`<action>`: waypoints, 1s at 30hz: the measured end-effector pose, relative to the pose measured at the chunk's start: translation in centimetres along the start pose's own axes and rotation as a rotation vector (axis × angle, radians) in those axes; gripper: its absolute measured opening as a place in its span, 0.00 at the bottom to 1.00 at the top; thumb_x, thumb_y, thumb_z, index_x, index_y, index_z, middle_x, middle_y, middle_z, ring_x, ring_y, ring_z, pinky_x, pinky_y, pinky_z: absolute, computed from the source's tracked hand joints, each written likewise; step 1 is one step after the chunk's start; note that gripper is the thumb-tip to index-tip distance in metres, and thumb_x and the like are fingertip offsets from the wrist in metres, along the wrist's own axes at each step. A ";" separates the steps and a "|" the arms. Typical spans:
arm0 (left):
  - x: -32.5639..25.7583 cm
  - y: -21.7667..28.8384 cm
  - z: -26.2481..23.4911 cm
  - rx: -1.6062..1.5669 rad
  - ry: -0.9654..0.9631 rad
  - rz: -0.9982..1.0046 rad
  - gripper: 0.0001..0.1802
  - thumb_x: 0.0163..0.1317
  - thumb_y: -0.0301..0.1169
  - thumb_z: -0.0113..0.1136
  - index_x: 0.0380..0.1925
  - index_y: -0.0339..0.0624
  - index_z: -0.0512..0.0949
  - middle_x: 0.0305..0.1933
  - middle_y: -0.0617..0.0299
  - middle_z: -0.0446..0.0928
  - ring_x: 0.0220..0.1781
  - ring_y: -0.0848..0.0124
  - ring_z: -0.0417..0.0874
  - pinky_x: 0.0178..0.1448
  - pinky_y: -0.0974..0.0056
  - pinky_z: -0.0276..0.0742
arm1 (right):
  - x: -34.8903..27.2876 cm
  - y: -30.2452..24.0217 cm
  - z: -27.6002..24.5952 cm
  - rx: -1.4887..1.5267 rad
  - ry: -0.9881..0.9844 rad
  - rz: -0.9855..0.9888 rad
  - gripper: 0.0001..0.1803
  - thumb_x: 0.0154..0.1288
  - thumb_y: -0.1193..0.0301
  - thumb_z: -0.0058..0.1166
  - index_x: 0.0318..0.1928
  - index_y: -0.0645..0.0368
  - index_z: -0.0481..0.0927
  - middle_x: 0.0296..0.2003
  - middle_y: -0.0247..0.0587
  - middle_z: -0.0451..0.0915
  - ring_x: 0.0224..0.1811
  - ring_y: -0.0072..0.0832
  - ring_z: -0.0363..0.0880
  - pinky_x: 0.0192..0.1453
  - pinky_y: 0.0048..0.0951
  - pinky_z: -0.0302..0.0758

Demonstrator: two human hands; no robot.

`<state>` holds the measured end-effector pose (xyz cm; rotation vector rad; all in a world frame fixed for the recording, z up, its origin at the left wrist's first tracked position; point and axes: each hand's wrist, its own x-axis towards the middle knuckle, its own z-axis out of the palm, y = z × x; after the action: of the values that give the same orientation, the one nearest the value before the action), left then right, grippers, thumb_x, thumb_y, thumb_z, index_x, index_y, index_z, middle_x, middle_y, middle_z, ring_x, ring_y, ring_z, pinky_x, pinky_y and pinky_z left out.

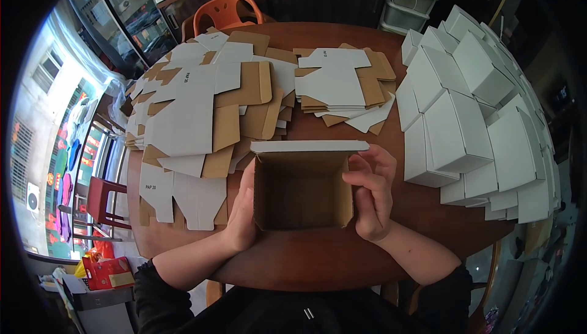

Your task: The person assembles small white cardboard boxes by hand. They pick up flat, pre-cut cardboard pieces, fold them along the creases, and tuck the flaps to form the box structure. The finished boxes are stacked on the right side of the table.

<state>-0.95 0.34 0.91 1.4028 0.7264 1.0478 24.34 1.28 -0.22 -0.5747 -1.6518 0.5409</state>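
Note:
Between my two hands is a cardboard box point(304, 190), brown inside, its open mouth facing me. A white flap edge point(310, 146) runs along its top. My left hand point(243, 209) presses flat against the box's left side, its fingers mostly hidden behind it. My right hand point(374, 193) grips the right side, fingers curled at the upper right corner. Just beyond the box lie flat unfolded white-and-brown box blanks point(183, 114) in a large overlapping pile at the left. A smaller stack of blanks point(336, 77) lies at the back middle.
Folded white boxes point(458, 129) are heaped high along the right side of the round brown wooden table point(269, 267). An orange chair point(229, 10) stands behind the table. At the left are a dark red stool point(105, 201) and a red package point(109, 273).

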 end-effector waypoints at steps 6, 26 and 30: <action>-0.3 -0.5 0.4 -0.044 -0.092 -0.127 0.44 0.76 0.60 0.30 0.78 0.40 0.36 0.78 0.51 0.51 0.79 0.62 0.56 0.78 0.53 0.54 | 0.8 -0.2 0.1 0.103 -0.097 0.132 0.25 0.64 0.72 0.47 0.63 0.58 0.74 0.73 0.54 0.51 0.74 0.47 0.51 0.77 0.49 0.50; -0.5 -0.2 0.2 0.118 -0.210 -0.005 0.43 0.79 0.41 0.32 0.72 0.24 0.19 0.82 0.42 0.24 0.83 0.56 0.23 0.81 0.56 0.24 | 0.5 -1.0 0.6 0.245 -0.220 0.265 0.31 0.68 0.75 0.45 0.71 0.62 0.62 0.64 0.46 0.64 0.65 0.38 0.60 0.74 0.38 0.52; -0.6 0.3 0.6 0.153 -0.166 -0.015 0.43 0.79 0.37 0.35 0.72 0.24 0.21 0.82 0.42 0.26 0.83 0.57 0.24 0.81 0.57 0.24 | 0.9 -1.4 0.7 0.207 -0.227 0.241 0.29 0.70 0.76 0.44 0.71 0.62 0.62 0.64 0.46 0.64 0.65 0.37 0.59 0.74 0.38 0.52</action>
<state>-0.67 -0.52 1.15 1.5927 0.7060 0.8669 23.42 0.77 1.22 -0.5779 -1.7216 0.9716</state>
